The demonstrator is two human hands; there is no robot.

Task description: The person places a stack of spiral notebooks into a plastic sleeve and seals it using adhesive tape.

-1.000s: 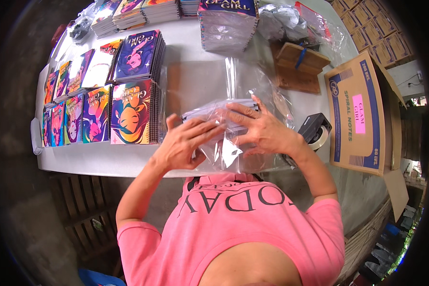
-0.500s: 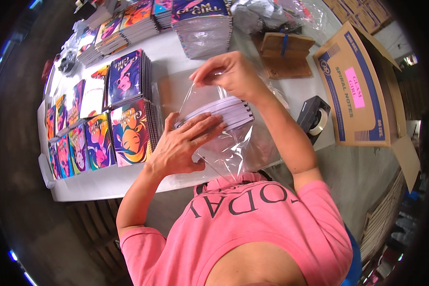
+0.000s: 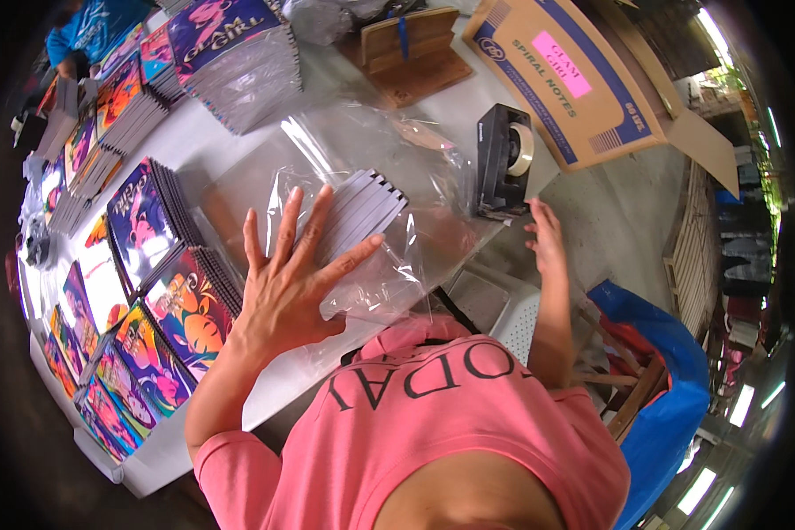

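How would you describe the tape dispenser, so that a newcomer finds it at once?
Find the big brown carton, upper right. Just lower left of it, near the white table's edge, sits the tape dispenser. Unlike the wooden stand, it is black with a pale tape roll.

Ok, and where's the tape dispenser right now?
In the head view, the black tape dispenser is right of centre at the edge of the white table, beside the cardboard box and just above the right hand.
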